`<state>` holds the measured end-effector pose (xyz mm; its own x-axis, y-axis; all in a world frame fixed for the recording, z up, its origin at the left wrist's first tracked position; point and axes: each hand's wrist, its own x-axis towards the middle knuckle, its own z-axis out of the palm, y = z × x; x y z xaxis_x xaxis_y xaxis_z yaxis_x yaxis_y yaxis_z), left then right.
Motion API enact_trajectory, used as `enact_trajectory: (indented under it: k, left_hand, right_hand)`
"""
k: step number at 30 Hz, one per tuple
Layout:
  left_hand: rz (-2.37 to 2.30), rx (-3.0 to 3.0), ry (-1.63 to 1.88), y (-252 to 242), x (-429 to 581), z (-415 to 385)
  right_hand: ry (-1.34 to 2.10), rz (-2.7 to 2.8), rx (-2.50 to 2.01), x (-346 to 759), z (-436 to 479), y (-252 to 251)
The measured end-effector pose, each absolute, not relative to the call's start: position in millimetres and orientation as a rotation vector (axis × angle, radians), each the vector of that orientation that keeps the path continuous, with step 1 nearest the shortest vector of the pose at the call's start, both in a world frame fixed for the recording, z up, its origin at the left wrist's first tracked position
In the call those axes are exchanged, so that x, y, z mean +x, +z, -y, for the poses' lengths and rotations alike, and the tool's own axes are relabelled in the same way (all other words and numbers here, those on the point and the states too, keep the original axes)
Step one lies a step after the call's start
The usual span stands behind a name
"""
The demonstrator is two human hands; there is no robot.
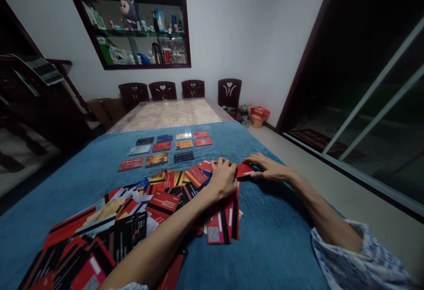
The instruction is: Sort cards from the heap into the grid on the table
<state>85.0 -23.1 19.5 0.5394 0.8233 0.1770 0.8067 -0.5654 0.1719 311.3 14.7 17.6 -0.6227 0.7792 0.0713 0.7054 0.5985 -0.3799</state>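
Observation:
A wide, loose pile of printed plastic-looking cards (162, 202) covers the near left and middle of a blue cloth (265, 237). At the pile's right end, a small stack of red cards (244, 170) sits between my two hands. My left hand (225, 178) is curled over the stack's left end, its fingers bent, with other cards beneath it. From the right, my right hand (266, 167) grips the stack's other end between thumb and fingers. Pink-and-black cards (218, 226) stick out below my left wrist. My left forearm hides part of the pile.
Beyond the pile, small card stacks stand in rows, among them a gold stack (157, 160) and a dark one (183, 156). Bare marble tabletop (175, 111) shows past the cloth. Several dark chairs (229, 92) line the far end. A glass sliding door (364, 104) is at the right.

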Motion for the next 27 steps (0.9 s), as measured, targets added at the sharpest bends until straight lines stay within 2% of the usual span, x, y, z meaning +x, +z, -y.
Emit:
enact_trajectory:
  k: [13,27]
  left_hand:
    - [-1.452,2.681,0.308,22,83,22]
    - [-1.528,2.672,0.443,20,78,13]
  right_hand:
    - [0.483,2.565,-1.191,302,-8,21]
    - [0.394,2.449,-1.118,298,-11,19]
